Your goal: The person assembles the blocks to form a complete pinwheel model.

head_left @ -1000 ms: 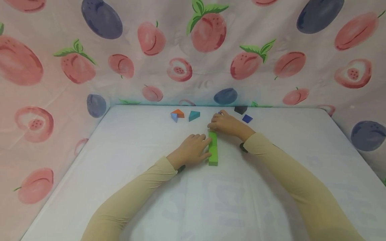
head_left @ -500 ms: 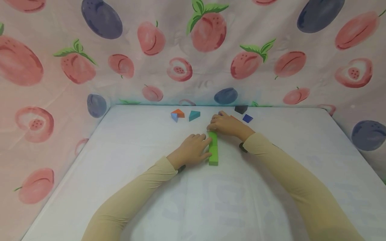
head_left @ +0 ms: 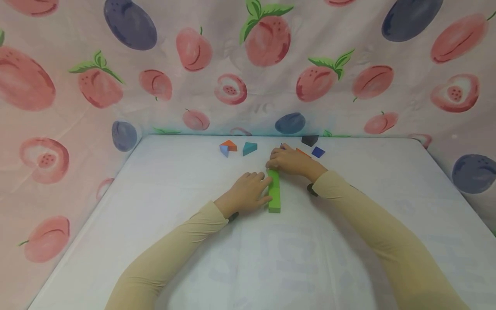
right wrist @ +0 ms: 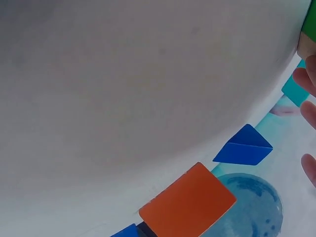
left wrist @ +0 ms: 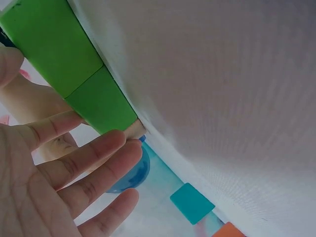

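Note:
Two lime-green blocks (head_left: pixel 274 199) lie end to end in a row on the white table, pointing away from me. My left hand (head_left: pixel 248 191) lies along their left side, fingers spread and nearly straight, with fingertips touching the green side (left wrist: pixel 98 96). My right hand (head_left: pixel 291 160) is at the row's far end, its fingers bent toward that end. A pale tan shape (left wrist: pixel 134 129) meets the end of the far green block; whether it is a fingertip or a small block I cannot tell. In the right wrist view only a few right fingertips (right wrist: pixel 309 114) show at the edge.
Behind the right hand are an orange block (right wrist: pixel 187 200), a blue triangular block (right wrist: pixel 244 146), a dark-blue block (head_left: pixel 318 152) and a black one (head_left: pixel 310 141). Further left stand a teal block (head_left: pixel 249 149), an orange block (head_left: pixel 230 145) and a light-blue piece (head_left: pixel 224 150). A fruit-print cloth (head_left: pixel 267 86) hangs behind.
My right hand has shifted very slightly left, and more of the orange block behind it shows. The left hand and green blocks look nearly still.

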Demonstrator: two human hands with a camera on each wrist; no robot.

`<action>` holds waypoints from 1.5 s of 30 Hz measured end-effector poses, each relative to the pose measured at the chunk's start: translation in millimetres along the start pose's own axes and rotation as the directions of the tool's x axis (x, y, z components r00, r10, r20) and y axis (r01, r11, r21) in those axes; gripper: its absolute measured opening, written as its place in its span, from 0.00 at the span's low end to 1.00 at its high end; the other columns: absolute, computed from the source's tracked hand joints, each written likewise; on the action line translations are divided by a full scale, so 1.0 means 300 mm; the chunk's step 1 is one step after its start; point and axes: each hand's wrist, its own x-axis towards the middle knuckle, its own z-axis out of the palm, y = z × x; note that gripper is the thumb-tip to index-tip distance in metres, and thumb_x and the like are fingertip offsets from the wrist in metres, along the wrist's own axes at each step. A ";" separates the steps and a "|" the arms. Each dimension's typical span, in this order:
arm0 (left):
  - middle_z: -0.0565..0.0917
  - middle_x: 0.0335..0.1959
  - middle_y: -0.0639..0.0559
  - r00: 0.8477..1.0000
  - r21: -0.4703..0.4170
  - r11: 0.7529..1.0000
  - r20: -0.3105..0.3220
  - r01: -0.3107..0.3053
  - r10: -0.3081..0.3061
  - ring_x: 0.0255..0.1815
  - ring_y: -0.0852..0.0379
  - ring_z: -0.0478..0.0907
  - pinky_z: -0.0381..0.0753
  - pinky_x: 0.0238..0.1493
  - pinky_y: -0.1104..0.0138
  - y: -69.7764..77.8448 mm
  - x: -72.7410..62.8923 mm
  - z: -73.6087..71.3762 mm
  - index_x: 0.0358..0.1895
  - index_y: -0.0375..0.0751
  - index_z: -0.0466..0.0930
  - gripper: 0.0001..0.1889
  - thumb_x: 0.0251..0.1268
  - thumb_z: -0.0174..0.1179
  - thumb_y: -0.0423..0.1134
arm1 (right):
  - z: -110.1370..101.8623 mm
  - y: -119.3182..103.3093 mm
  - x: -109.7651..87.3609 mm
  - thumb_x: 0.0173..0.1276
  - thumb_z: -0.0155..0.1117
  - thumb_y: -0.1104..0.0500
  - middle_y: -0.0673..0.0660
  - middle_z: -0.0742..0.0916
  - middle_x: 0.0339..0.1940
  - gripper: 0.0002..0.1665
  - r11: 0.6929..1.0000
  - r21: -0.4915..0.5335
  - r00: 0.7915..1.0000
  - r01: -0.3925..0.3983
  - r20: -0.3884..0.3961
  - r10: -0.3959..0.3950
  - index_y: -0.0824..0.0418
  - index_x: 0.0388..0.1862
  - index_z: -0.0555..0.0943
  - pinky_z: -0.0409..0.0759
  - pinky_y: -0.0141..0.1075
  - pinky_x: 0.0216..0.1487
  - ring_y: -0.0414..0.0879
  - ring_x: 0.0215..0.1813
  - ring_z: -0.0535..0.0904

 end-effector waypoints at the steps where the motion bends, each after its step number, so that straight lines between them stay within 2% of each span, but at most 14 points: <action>1: 0.76 0.43 0.50 1.000 0.000 1.000 -0.001 0.000 0.000 0.40 0.55 0.72 0.74 0.47 0.63 0.000 0.000 0.000 0.60 0.46 0.67 0.26 0.66 0.50 0.58 | -0.001 -0.002 0.000 0.64 0.60 0.65 0.52 0.86 0.41 0.13 1.000 0.001 1.000 0.000 0.003 0.000 0.49 0.42 0.84 0.69 0.55 0.59 0.49 0.51 0.78; 15: 0.75 0.42 0.50 1.000 0.003 1.000 -0.009 -0.005 0.005 0.38 0.56 0.72 0.74 0.45 0.64 0.002 0.000 0.000 0.59 0.46 0.68 0.26 0.66 0.51 0.58 | -0.001 -0.007 0.002 0.65 0.61 0.63 0.52 0.87 0.43 0.14 1.000 -0.016 0.999 -0.012 0.030 0.013 0.49 0.45 0.84 0.68 0.56 0.61 0.50 0.53 0.78; 24: 0.76 0.43 0.50 1.000 -0.001 1.000 -0.005 -0.004 0.004 0.39 0.55 0.72 0.74 0.46 0.63 0.000 -0.001 0.003 0.61 0.46 0.67 0.27 0.66 0.50 0.59 | -0.006 -0.013 -0.002 0.65 0.60 0.64 0.53 0.87 0.45 0.16 0.999 -0.034 0.999 -0.024 0.046 0.025 0.49 0.48 0.83 0.69 0.55 0.61 0.51 0.54 0.78; 33: 0.76 0.45 0.49 1.000 -0.009 1.000 0.002 -0.001 0.001 0.42 0.54 0.73 0.75 0.50 0.61 0.003 0.000 -0.002 0.62 0.46 0.67 0.27 0.67 0.49 0.58 | -0.009 -0.015 -0.006 0.65 0.60 0.64 0.53 0.87 0.45 0.15 1.000 -0.023 0.999 -0.022 0.039 0.023 0.50 0.47 0.84 0.69 0.55 0.61 0.51 0.54 0.77; 41: 0.76 0.45 0.49 1.000 -0.015 1.000 0.014 0.002 -0.002 0.41 0.55 0.73 0.74 0.48 0.62 0.005 -0.002 -0.011 0.62 0.46 0.67 0.27 0.66 0.50 0.58 | -0.010 -0.015 -0.002 0.65 0.60 0.65 0.53 0.87 0.44 0.16 1.000 -0.022 0.999 -0.014 0.040 0.015 0.50 0.48 0.84 0.69 0.55 0.61 0.50 0.53 0.77; 45: 0.76 0.46 0.49 1.000 -0.015 1.000 0.018 0.004 -0.004 0.43 0.54 0.73 0.75 0.50 0.62 0.005 -0.003 -0.013 0.62 0.46 0.67 0.27 0.67 0.50 0.58 | -0.011 -0.016 -0.002 0.65 0.60 0.64 0.53 0.86 0.46 0.17 0.999 -0.021 0.998 -0.029 0.052 0.030 0.50 0.51 0.83 0.68 0.56 0.62 0.51 0.55 0.77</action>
